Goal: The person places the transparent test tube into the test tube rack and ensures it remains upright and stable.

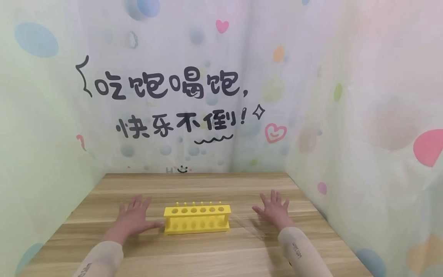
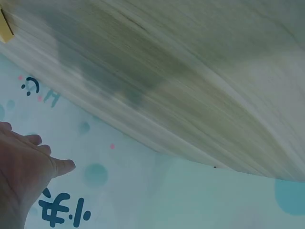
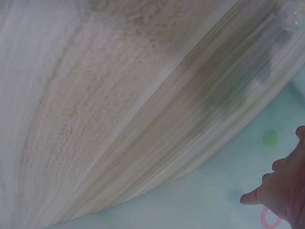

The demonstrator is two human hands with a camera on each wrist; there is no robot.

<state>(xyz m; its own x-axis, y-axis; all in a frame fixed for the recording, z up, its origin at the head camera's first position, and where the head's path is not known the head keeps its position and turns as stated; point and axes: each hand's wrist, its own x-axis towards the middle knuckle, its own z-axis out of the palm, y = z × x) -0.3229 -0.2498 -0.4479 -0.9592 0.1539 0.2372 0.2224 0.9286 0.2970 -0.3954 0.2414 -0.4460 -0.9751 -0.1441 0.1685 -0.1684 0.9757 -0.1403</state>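
Observation:
A yellow test tube rack (image 1: 197,211) with a row of round holes and short pegs stands upright on the wooden table (image 1: 194,257). To its left my left hand (image 1: 134,218) is spread, its thumb tip close to the rack's end; whether they touch I cannot tell. In the left wrist view that hand (image 2: 24,167) shows at the lower left, holding nothing. My right hand (image 1: 275,212) is also spread and holds nothing. Between it and the rack lies something clear and thin, like a test tube (image 1: 252,226), its outline faint. A clear rounded end (image 3: 291,15) appears in the right wrist view.
A patterned curtain (image 1: 194,46) with dots, hearts and dark lettering hangs behind the table's far edge. Similar curtain sheets close in the left side (image 1: 38,127) and right side (image 1: 377,115).

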